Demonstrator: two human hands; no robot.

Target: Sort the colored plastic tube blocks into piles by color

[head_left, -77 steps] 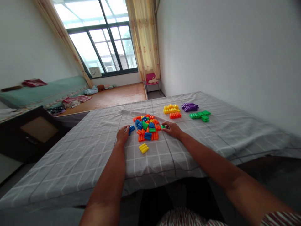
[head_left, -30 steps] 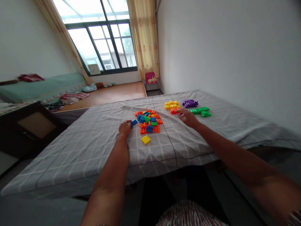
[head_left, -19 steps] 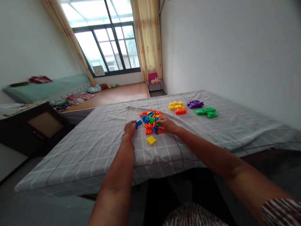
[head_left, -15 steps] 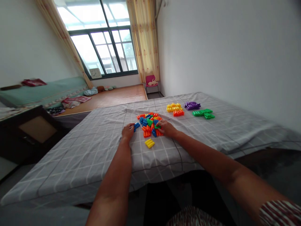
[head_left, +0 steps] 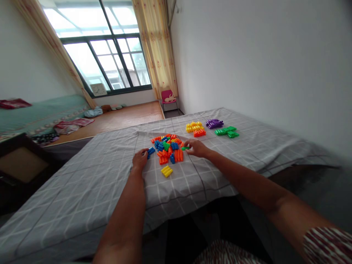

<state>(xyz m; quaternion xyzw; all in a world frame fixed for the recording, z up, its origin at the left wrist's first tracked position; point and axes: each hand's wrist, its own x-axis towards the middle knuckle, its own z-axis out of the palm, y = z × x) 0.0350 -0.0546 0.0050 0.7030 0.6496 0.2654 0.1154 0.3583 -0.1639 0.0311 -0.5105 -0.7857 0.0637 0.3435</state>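
Note:
My right hand [head_left: 196,148] pinches a green plastic block [head_left: 186,148] just right of a mixed pile. At the pile's left side, my left hand [head_left: 140,158] has its fingers closed on a blue block [head_left: 151,150], partly covered by the fingertips. Between the hands lie ribbed, tube-like toy blocks: orange blocks [head_left: 178,155], blue blocks [head_left: 158,145] and another green block [head_left: 166,146] in the middle. Closer to me, a yellow block [head_left: 166,171] sits apart from the pile.
Sorted groups lie farther right on the checked grey sheet [head_left: 110,176]: yellow blocks [head_left: 194,126], orange blocks [head_left: 199,132], purple blocks [head_left: 214,123] and green blocks [head_left: 227,131]. A white wall [head_left: 247,66] rises beyond the right side. A dark cabinet [head_left: 19,165] stands left.
My right hand has drawn the green block out of the pile to the right. My left hand stays at the blue block. The whole view has shifted, with things now farther left.

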